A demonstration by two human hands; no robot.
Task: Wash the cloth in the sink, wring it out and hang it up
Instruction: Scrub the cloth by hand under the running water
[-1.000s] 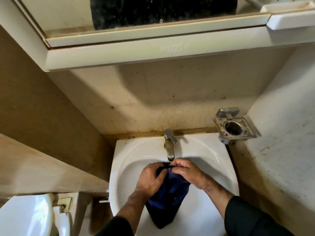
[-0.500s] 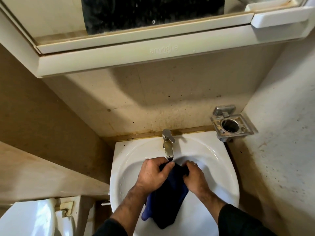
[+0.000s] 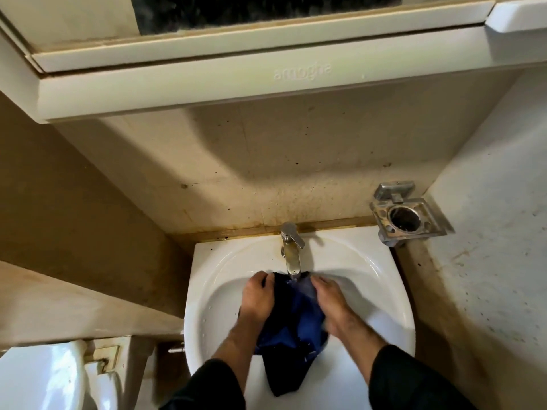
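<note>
A cramped washroom corner: stained beige wall [image 3: 266, 161] behind a white sink [image 3: 381, 294], a cabinet [image 3: 207, 84] overhanging it from above. The tap [image 3: 291, 253] stands at the back rim of the sink and serves as reference. The cloth [image 3: 291, 329], dark blue, lies directly below the tap spout, its upper edge at the spout and its tail hanging toward the front rim. Compared with half a second ago, the hands have parted: the left hand [image 3: 257, 303] is left of the tap, the right hand [image 3: 330, 303] right of it, and the cloth is spread wider between them. Fingers of both hands are curled over the cloth's side edges, gripping it. Judgement: washing is in progress, the cloth being opened to the spout; whether water is running cannot be told for certain. Wringing and hanging remain undone. Clearance: the spout sits just above the cloth's upper edge; open basin lies either side of the hands. A metal holder [image 3: 407, 220] projects right of the tap, and a toilet [image 3: 44, 377] stands well left of it.
</note>
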